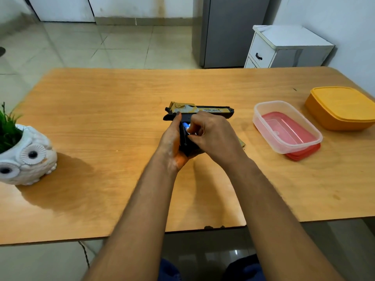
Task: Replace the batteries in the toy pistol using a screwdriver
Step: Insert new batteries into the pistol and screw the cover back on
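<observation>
Centrally on the wooden table (101, 118): toy pistol (211, 110), black and gold, grip largely hidden by both hands. Left hand (172, 142) wraps the grip; right hand (213, 134) pinches a blue battery (185, 125), mostly obscured. Screwdriver not discernible.

Just one head-worn cam here, wide-angle, looking forward and down over the bench (101, 110). Both forearms come up from the bottom edge, with floor and wall visible past the far side.
</observation>
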